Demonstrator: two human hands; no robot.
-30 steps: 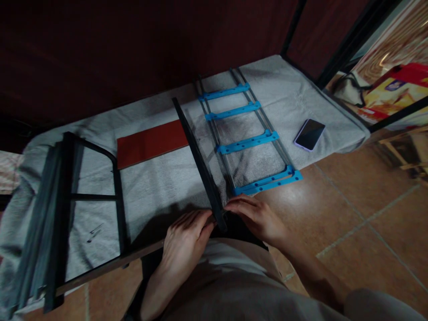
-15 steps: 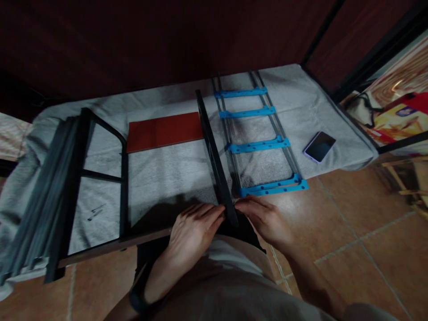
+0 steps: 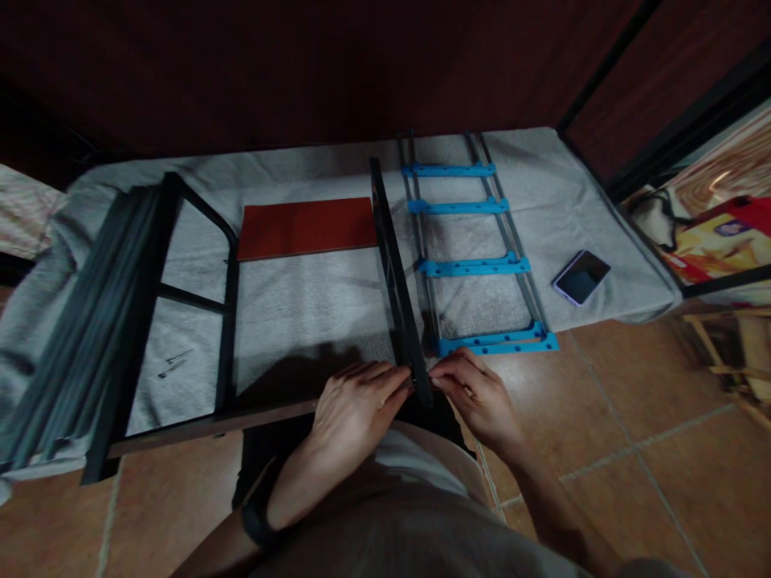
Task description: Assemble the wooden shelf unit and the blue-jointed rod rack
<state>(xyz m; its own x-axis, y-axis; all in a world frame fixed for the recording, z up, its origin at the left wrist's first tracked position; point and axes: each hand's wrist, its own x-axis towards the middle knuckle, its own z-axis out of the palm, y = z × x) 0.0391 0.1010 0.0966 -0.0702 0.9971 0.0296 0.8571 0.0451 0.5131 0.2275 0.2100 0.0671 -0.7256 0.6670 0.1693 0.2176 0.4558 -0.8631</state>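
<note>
My left hand (image 3: 360, 403) is closed over the right end of a narrow brown board (image 3: 265, 414), its fingertips against an upright black frame (image 3: 397, 277). On the frame's other side, my right hand (image 3: 477, 399) pinches close to the frame's near end; whatever is between its fingertips is too small to make out. The brown board runs left to a second black frame (image 3: 227, 341) with a crossbar. Between the two frames, farther back, lies a reddish-brown panel (image 3: 307, 229).
A rack of blue brackets (image 3: 475, 266) on thin grey rods lies right of the frame. A phone (image 3: 581, 277) rests on the grey cloth (image 3: 620, 241). Dark grey tubes (image 3: 90, 321) are stacked at left. Small dark screws or pins (image 3: 173, 368) lie inside the left frame.
The view has shifted slightly. My right hand's fingers have drawn into a tighter pinch beside the black frame; my left hand stays on the board's end.
</note>
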